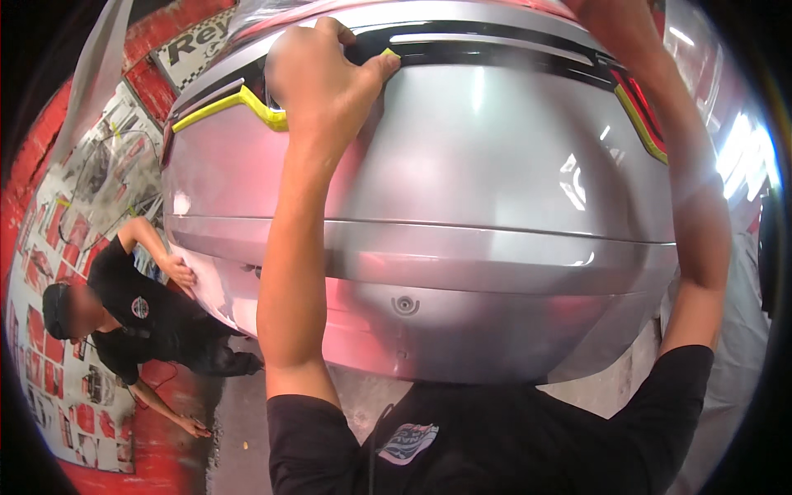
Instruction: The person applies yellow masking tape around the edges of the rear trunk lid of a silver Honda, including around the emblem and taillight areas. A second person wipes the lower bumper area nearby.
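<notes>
A silver car body panel [487,157], with a glossy black trim strip [495,51] along its top, fills the middle of the view. My left hand [318,78] is raised to that strip, fingers curled, its thumb pressed on a small end of yellow masking tape [391,54]. More yellow tape [266,109] runs along the panel edge left of this hand. Up at the top right reaches my right hand [610,21]; its fingers are cut off or blurred. Below it, another yellow tape strip [640,124] borders the red tail light [635,97].
At the left a co-worker [136,305] in black leans toward the car, one hand [179,272] against its lower corner. A red and white wall with pictures [66,396] stands behind. Grey sheeting [738,322] hangs at the right. Concrete floor [371,396] shows below the bumper.
</notes>
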`<act>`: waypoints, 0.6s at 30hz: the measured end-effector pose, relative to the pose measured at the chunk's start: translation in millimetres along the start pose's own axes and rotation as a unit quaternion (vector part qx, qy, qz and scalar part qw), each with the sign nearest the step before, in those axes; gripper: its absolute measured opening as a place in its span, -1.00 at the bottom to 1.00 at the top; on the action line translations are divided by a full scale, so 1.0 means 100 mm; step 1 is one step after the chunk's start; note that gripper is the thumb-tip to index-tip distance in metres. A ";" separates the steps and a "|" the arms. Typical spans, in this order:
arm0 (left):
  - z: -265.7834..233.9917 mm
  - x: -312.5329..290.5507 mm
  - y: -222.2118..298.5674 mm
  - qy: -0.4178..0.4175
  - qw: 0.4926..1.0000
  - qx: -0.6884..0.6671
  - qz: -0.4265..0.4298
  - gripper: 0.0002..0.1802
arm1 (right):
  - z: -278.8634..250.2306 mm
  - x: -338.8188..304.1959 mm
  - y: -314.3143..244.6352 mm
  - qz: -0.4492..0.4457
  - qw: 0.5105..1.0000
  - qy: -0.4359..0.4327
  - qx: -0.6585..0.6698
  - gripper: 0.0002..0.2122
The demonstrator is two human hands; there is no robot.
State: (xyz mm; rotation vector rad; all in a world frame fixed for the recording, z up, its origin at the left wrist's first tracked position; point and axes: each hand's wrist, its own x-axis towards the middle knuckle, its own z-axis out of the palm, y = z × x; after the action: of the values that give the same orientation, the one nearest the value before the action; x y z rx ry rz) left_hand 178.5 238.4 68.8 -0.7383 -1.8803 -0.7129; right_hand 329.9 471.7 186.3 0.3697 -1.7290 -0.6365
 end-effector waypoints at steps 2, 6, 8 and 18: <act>0.03 0.11 0.01 -0.015 1.000 0.011 0.001 -0.32 | 0.00 -0.20 -0.20 -0.070 0.996 0.052 0.011 -0.75; -0.17 0.37 -0.10 -0.175 0.982 -0.039 -0.053 -0.38 | -0.03 -0.63 -0.58 0.057 0.989 -0.042 0.132 -0.76; -0.23 0.28 -0.42 -0.113 0.975 -0.190 -0.015 -0.36 | -0.16 -0.78 -0.71 0.047 0.985 -0.065 0.152 -0.73; -0.02 -0.20 -0.61 -0.043 0.986 0.043 0.153 -0.30 | -0.15 -0.91 -1.13 0.026 0.962 -0.092 0.257 -0.78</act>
State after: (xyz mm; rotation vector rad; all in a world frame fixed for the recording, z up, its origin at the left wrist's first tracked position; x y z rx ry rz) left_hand 141.6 193.8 42.0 -0.9893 -1.8067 -0.4089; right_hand 358.1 429.1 49.9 0.6387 -2.0704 -0.1761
